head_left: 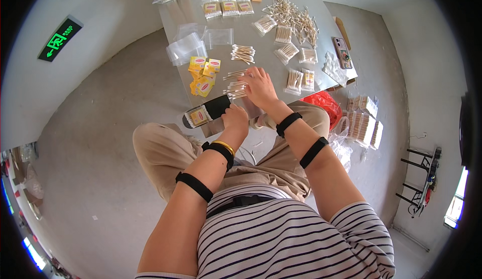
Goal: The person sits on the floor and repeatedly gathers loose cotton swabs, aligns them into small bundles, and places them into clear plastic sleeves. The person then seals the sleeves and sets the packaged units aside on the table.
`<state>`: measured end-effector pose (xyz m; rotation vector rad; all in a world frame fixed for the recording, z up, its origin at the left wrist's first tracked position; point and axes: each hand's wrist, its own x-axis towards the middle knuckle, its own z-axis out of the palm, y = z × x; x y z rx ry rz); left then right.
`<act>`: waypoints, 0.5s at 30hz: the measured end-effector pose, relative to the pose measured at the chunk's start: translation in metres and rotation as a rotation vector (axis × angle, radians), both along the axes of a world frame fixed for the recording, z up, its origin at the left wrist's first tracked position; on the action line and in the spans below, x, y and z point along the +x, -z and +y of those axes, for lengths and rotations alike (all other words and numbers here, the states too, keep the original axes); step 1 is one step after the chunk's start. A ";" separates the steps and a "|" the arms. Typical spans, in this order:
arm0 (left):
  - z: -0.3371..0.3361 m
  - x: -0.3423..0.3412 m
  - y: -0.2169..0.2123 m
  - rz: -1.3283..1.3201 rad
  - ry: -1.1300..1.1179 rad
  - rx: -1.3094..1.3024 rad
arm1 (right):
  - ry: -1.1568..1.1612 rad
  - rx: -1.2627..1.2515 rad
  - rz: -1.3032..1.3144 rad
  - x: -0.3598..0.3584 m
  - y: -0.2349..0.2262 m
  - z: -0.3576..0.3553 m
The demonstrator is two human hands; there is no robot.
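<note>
- Two bare hands are at the near edge of a gray table (263,45): the left hand (235,120) has its fingers curled in, touching a black holder (218,107); whether it grips it, I cannot tell.
- Left of that hand, at the holder's outer end, sits a clear packet (199,116) of cotton swabs with a yellow card inside.
- Bent fingers of the right hand (259,87) reach over loose swabs (235,89) lying at its left side; whether any are pinched is hidden.
- Yellow cards (203,85) lie in a loose pile, up and left of both hands.
- Just beyond the right hand is a bundle of swabs (243,54); to its left, flat clear bags (186,48).
- Several filled packets (287,52) lie beyond and right of the right hand.
- Farther past them spreads a swab heap (293,18); three carded packets (230,7) stand to its left.
</note>
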<state>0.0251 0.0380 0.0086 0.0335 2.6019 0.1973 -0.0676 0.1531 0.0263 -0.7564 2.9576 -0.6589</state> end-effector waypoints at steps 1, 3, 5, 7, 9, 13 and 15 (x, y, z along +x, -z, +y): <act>0.000 0.000 0.000 0.000 0.001 0.001 | 0.002 -0.002 -0.009 0.001 -0.001 0.001; -0.001 0.000 0.000 -0.001 0.003 0.002 | 0.006 -0.006 -0.025 0.003 -0.002 0.002; -0.001 0.000 0.000 -0.003 0.009 -0.001 | -0.010 -0.013 -0.025 0.003 -0.004 0.003; -0.001 -0.001 0.000 -0.005 0.012 -0.005 | -0.029 -0.019 -0.010 0.004 -0.004 0.003; -0.001 -0.001 0.001 -0.008 0.010 -0.008 | -0.055 -0.024 0.019 0.005 -0.004 0.003; 0.000 0.000 0.003 -0.002 0.005 -0.014 | -0.044 -0.027 0.003 0.006 -0.002 0.002; 0.000 -0.001 0.003 0.000 0.001 -0.015 | -0.048 -0.035 0.019 0.006 -0.002 0.001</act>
